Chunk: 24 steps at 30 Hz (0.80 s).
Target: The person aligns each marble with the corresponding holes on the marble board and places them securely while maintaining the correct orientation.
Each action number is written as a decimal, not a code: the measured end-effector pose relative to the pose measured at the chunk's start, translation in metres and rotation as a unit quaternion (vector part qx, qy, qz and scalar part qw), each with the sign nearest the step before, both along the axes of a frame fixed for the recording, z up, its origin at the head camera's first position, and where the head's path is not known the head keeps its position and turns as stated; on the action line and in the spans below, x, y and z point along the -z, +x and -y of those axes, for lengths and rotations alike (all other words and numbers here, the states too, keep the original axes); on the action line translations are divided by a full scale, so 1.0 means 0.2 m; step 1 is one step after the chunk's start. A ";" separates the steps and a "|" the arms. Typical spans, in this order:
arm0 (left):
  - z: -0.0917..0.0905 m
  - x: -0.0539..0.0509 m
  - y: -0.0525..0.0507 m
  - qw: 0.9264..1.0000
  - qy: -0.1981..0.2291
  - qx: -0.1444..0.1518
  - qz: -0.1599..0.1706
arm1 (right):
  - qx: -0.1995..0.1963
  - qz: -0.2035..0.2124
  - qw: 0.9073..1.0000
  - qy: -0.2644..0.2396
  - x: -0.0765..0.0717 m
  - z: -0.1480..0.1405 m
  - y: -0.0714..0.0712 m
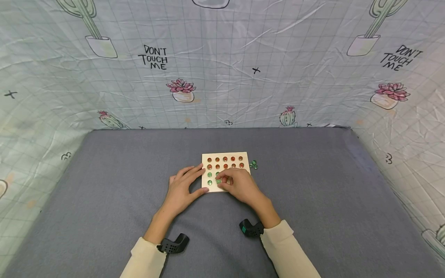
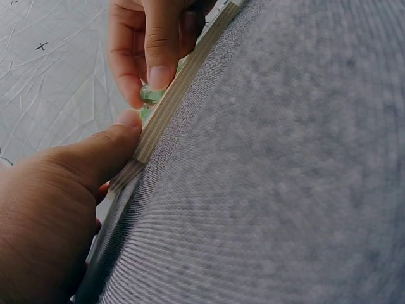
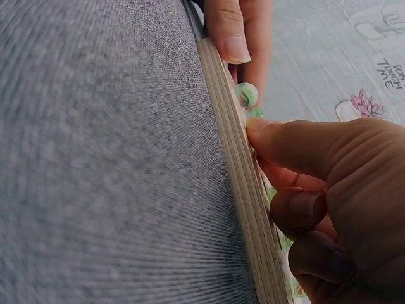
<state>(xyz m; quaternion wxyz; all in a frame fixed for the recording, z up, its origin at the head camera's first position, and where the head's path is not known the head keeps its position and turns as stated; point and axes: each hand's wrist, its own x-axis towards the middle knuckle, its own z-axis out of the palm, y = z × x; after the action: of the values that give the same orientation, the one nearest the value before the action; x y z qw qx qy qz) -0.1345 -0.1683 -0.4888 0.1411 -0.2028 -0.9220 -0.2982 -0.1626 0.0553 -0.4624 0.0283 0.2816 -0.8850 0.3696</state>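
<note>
One green marble [image 1: 218, 181] is pinched by right hand [image 1: 242, 186] toward board's [image 1: 221, 163] near edge; likely light, slick, best taken by sides. Left hand [image 1: 180, 192] is splayed at left edge.

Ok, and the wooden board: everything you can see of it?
The wooden board is pale, flat and rectangular, its layered edge looking like plywood. It lies on grey cloth, bearing two far rows of reddish marbles and green marbles nearer. The left hand touches its left side; the right hand, pinching a green marble, hides part of the board.
</note>
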 end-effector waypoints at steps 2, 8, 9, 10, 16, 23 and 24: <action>0.00 0.00 0.00 1.000 -0.001 0.000 0.002 | 0.002 0.004 1.000 0.000 0.00 0.00 0.00; -0.01 -0.01 0.00 1.000 -0.003 -0.003 0.009 | 0.006 0.016 1.000 -0.003 0.00 0.00 0.00; -0.01 -0.01 0.00 1.000 -0.003 -0.003 0.009 | 0.006 0.018 1.000 -0.004 0.00 0.00 0.01; -0.01 -0.01 0.00 1.000 -0.003 -0.003 0.010 | 0.007 0.021 1.000 -0.004 -0.01 0.00 0.01; -0.01 0.00 0.00 1.000 -0.001 -0.004 0.006 | 0.007 0.029 1.000 -0.002 -0.01 0.00 0.00; 0.00 0.01 0.00 1.000 0.001 -0.004 0.005 | -0.005 0.038 0.999 -0.013 -0.01 0.00 0.00; 0.00 0.01 0.00 1.000 0.000 -0.004 0.005 | -0.008 0.042 0.999 -0.019 -0.01 -0.01 0.00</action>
<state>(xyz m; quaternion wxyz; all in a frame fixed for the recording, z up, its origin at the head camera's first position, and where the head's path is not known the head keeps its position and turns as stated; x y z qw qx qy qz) -0.1341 -0.1674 -0.4903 0.1374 -0.1974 -0.9235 -0.2989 -0.1631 0.0571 -0.4605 -0.0062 0.2725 -0.8760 0.3980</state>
